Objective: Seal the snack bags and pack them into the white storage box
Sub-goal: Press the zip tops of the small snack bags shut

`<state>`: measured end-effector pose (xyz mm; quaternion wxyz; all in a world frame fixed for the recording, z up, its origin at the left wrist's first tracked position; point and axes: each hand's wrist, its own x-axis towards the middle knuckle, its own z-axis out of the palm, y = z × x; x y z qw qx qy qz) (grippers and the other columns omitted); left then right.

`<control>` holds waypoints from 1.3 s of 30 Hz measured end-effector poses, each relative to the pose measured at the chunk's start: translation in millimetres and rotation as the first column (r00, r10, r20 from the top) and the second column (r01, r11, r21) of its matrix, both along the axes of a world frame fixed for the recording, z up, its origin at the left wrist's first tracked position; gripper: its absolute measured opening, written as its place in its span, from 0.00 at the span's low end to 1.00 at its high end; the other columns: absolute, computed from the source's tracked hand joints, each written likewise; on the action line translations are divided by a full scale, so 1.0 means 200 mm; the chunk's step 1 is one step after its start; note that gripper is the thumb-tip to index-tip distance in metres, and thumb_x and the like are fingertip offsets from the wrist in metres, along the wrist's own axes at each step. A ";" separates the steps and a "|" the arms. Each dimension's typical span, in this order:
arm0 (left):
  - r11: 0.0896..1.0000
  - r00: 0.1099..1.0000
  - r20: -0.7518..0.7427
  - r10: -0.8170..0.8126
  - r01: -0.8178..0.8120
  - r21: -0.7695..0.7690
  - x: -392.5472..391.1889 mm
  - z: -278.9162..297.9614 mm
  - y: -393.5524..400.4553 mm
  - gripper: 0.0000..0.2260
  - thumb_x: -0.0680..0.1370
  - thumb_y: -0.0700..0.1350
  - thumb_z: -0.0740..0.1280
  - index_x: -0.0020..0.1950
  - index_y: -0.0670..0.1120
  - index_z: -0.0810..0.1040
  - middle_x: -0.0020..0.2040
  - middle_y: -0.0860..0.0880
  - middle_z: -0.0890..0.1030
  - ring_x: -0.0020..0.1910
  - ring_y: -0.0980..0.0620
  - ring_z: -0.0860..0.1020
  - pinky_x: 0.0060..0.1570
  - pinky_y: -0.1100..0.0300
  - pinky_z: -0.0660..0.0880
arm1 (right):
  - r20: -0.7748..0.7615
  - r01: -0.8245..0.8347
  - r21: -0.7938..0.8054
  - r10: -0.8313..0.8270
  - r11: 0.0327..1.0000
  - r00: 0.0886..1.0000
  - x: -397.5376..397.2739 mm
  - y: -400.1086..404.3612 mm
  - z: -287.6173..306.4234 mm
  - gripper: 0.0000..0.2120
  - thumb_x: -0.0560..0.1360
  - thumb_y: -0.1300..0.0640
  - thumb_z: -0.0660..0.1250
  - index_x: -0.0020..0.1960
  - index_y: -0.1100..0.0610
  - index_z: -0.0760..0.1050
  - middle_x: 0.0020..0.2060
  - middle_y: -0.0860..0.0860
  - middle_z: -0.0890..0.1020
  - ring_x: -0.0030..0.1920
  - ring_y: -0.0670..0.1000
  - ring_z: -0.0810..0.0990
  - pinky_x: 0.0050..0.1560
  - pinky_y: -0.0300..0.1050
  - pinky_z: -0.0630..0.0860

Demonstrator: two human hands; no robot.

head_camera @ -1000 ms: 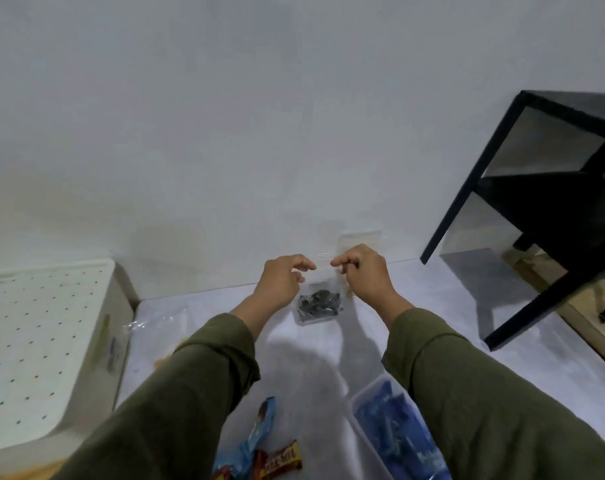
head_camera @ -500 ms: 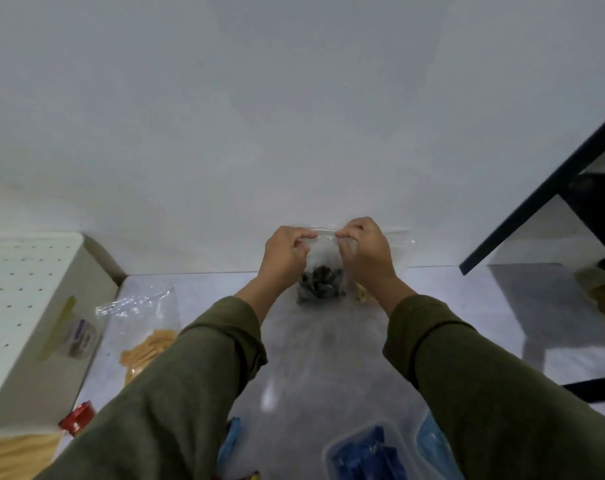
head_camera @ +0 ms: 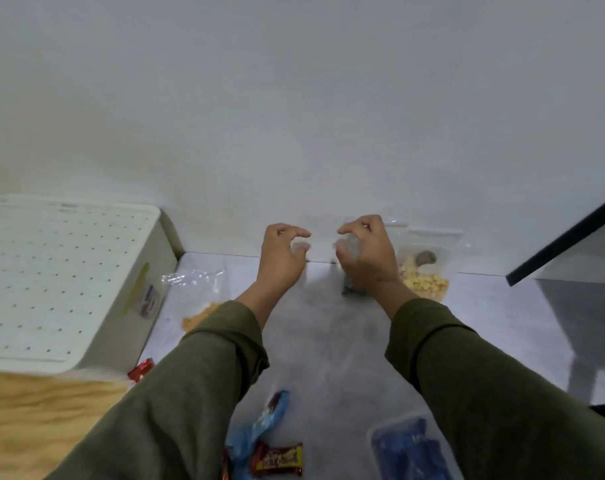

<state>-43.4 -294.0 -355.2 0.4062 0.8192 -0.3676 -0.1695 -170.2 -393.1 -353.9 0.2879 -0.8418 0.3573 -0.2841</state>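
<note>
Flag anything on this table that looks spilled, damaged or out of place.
Nothing looks spilled or damaged. The white box is closed, so nothing can go in yet. Bags and bars lie scattered.

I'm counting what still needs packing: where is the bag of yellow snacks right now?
In the head view, the bag of yellow snacks stands at the far edge of the floor against the wall, just right of the right hand, and left of the black table leg.
</note>
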 end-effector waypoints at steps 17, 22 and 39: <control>0.921 0.935 -0.101 0.340 -0.309 0.238 0.48 -0.37 0.78 0.18 0.77 0.47 0.67 0.66 0.55 0.70 0.75 0.44 0.55 0.73 0.44 0.59 0.67 0.56 0.63 | -0.179 -0.155 0.496 0.275 0.854 0.945 0.75 0.74 -0.44 0.20 0.75 0.54 0.66 0.66 0.44 0.69 0.65 0.51 0.73 0.63 0.52 0.71 0.65 0.49 0.70; 0.955 0.950 -0.186 0.251 -0.211 0.208 0.51 -0.41 0.74 0.18 0.78 0.44 0.65 0.67 0.55 0.69 0.72 0.45 0.60 0.68 0.47 0.65 0.56 0.65 0.64 | -0.177 -0.101 0.506 0.218 0.857 0.960 0.74 0.77 -0.48 0.21 0.75 0.55 0.66 0.65 0.41 0.70 0.64 0.50 0.74 0.61 0.50 0.72 0.60 0.44 0.69; 0.978 0.956 -0.282 -0.076 0.017 -0.207 0.25 0.26 0.50 0.10 0.76 0.37 0.63 0.46 0.51 0.81 0.50 0.53 0.81 0.48 0.54 0.78 0.41 0.70 0.70 | 0.118 0.052 0.384 -0.105 0.922 0.987 0.28 0.62 0.27 0.24 0.73 0.63 0.67 0.65 0.45 0.71 0.42 0.48 0.75 0.39 0.45 0.73 0.46 0.36 0.73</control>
